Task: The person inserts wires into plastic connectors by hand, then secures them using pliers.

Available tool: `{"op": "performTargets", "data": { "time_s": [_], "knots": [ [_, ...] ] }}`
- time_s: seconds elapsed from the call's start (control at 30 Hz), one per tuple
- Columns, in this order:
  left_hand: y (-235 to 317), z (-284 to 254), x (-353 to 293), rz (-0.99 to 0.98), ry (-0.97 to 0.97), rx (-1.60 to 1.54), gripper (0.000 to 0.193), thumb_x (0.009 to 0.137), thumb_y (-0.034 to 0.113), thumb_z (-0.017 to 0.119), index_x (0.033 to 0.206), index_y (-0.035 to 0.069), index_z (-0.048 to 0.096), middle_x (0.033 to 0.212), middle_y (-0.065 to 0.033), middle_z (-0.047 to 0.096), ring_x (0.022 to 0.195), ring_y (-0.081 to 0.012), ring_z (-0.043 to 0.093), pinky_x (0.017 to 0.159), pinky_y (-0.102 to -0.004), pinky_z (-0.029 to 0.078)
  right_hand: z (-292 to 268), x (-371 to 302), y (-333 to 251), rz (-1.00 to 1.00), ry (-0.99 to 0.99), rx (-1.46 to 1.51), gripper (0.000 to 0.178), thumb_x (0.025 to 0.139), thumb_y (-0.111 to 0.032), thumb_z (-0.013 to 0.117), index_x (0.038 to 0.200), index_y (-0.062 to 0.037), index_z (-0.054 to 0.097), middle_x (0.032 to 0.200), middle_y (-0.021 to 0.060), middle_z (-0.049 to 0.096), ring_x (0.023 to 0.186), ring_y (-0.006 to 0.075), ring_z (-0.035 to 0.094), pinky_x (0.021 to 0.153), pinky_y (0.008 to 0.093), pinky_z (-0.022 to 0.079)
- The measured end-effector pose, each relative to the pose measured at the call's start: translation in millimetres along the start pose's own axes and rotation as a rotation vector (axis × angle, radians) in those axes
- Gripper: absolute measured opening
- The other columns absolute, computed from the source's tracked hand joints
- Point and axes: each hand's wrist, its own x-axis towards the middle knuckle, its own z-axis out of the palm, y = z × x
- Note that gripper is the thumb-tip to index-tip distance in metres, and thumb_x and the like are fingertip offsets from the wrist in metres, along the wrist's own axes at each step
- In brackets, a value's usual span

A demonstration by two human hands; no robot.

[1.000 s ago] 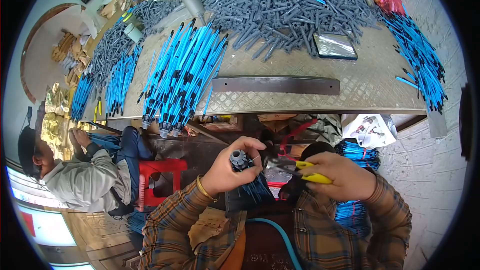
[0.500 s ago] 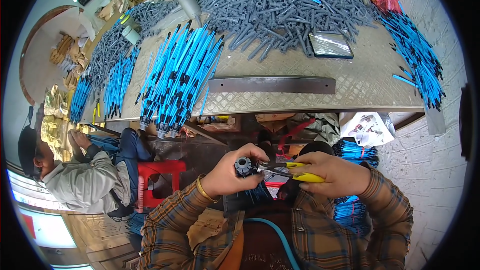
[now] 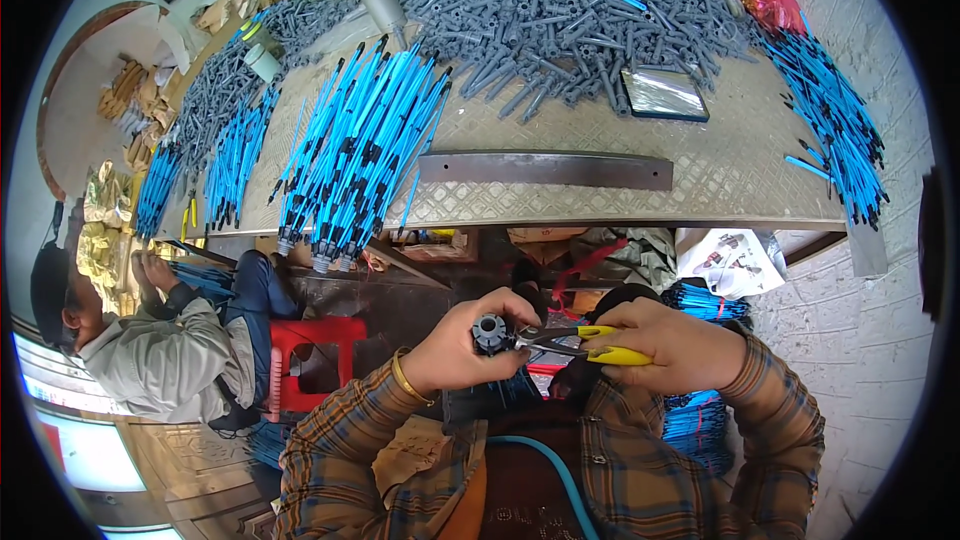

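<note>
Just in front of my body, my left hand [image 3: 465, 345] is wrapped round a dark grey ribbed plastic piece [image 3: 490, 333], its round hollow end facing up. In my right hand [image 3: 680, 348] is a pair of pliers with yellow handles [image 3: 618, 355], the handles spread apart. The metal jaws of the pliers point left and meet the side of the plastic piece by my left fingertips. What lies between the jaws is too small and partly hidden to make out.
Ahead is a table [image 3: 740, 185] with a metal bar [image 3: 545, 170] near its edge, a heap of grey plastic tubes [image 3: 570, 25], bundles of blue rods [image 3: 350, 150] and a flat dark-edged case [image 3: 663, 95]. A person [image 3: 165, 360] sits at left near a red stool [image 3: 315, 360].
My hands, the plastic piece and the pliers stay almost in place; the plier handles look slightly farther apart. At the far left of the table, another person's hand has shifted left.
</note>
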Motion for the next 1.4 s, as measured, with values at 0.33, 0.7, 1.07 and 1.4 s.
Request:
{"op": "performTargets", "data": {
  "time_s": [0.33,0.7,1.07,1.4],
  "knots": [
    [-13,-7,-1,0.08,0.063,-0.038,0.027,0.065,0.005,0.073,0.087,0.003,0.057,0.085,-0.0032,0.055,0.08,-0.0104,0.053,0.072,-0.0248,0.042,13,1,-22,0.433,-0.229,0.367,0.022,0.086,-0.023,0.056,0.097,-0.0047,0.058,0.078,0.0091,0.059,0.068,0.022,0.057,0.063,0.0315,0.046],
    [-15,-7,-3,0.031,0.017,-0.169,0.027,0.068,0.008,0.074,0.091,0.002,0.06,0.087,-0.0043,0.058,0.082,-0.0113,0.055,0.073,-0.0249,0.042,137,8,35,0.291,0.183,0.703,0.019,0.087,-0.02,0.055,0.089,-0.0021,0.057,0.068,0.0044,0.056,0.061,0.0109,0.051,0.058,0.026,0.043],
    [-3,-9,-6,0.094,-0.186,-0.086,0.038,0.068,0.012,0.075,0.101,0.002,0.06,0.091,-0.0043,0.059,0.084,-0.0097,0.053,0.077,-0.0249,0.042,91,-22,38,0.343,-0.684,1.91,0.036,0.087,-0.025,0.055,0.112,0.0001,0.047,0.073,0.0093,0.06,0.067,0.016,0.057,0.063,0.026,0.047],
    [-11,-11,-8,0.021,-0.051,-0.179,0.036,0.066,0.009,0.075,0.096,0.003,0.057,0.087,-0.0015,0.056,0.081,-0.0085,0.051,0.073,-0.0235,0.041,30,-1,14,0.031,-0.072,0.053,0.059,0.086,-0.025,0.056,0.132,-0.0043,0.027,0.094,0.0138,0.058,0.065,0.0215,0.06,0.058,0.0303,0.049]
  ]
}}
